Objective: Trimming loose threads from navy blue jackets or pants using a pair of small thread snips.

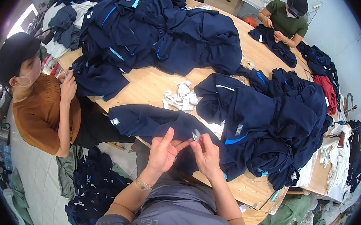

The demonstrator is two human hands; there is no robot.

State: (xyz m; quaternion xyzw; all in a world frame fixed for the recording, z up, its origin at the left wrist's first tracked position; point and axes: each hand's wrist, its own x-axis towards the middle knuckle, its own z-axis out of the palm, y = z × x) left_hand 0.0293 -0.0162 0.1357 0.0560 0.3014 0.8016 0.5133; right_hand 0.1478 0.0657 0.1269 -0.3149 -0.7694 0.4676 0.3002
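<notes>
A small metal snipper (196,135) sits between the person's two hands, over a navy garment (146,120) spread on the near edge of the wooden table (149,85). The right hand (207,154) pinches the snipper with thumb and fingers closed narrowly on it. The left hand (163,151) is held beside it with fingers mostly straight and loosely open, fingertips touching the garment's fabric next to the snipper; it wears a gold bracelet (143,184) at the wrist.

A small pale label (115,121) shows on the garment's left end, and a grey rectangular patch (239,129) lies on the navy heap (280,119) just to the right, which also carries bright blue trim. Between the garment and the heaps lies a cluster of white fabric scraps (181,98). A larger pile of navy clothes (161,31) covers the far half of the table.

At the left, a person in a brown top (42,115) and black cap handles a navy piece at the table edge. At the far end, a person in a green shirt (285,21) works on another navy piece. A red garment (326,89) lies at the right rim, and more navy clothes (93,190) are heaped on the floor. No container shows clearly.
</notes>
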